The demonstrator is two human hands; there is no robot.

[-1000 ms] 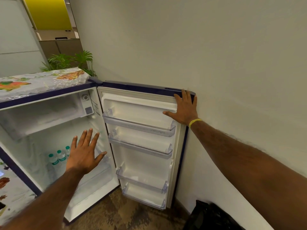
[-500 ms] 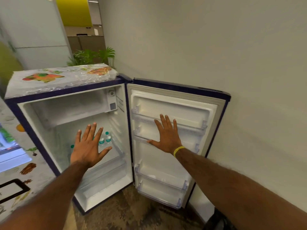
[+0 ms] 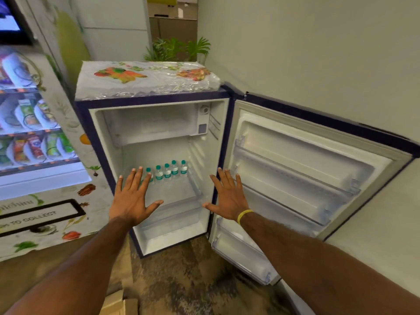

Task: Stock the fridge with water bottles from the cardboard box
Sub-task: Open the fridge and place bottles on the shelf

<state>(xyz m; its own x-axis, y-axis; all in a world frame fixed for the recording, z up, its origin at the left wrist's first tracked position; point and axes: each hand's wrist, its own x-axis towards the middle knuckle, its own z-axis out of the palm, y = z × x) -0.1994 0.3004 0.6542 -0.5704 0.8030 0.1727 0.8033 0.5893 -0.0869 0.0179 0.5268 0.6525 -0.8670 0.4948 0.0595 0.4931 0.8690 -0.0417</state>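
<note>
Head cam, the only view here. The fridge (image 3: 100,142) sits dead centre of the frame with its door (image 3: 306,160) swung wide open to the right, flat-ish along the wall. The door racks look bare.

The bottles (image 3: 167,172) are in a neat row at the back of the middle shelf (image 3: 177,192), green caps, upright, right in the centre of the frame. The leftmost ones are partly hidden behind fingers.

The left hand (image 3: 131,198) is up in front of the fridge opening, lower centre, fingers straight and fanned out, gripping nothing. The right hand (image 3: 228,196) is just right of it, same deal: flat, fingers spread, nothing in it. It overlaps the fridge's hinge edge, and I can't tell if it actually touches. There's a yellow band (image 3: 244,215) on that wrist. The two hands are apart.

Only a corner of the box (image 3: 120,302) pokes in at the bottom edge, left of centre, on the floor.

A crinkly plastic cover (image 3: 145,78) with fruit prints lies on the fridge top. A vending machine (image 3: 34,133) fills the left side, and a plant (image 3: 177,48) sits at upper centre behind the fridge.
</note>
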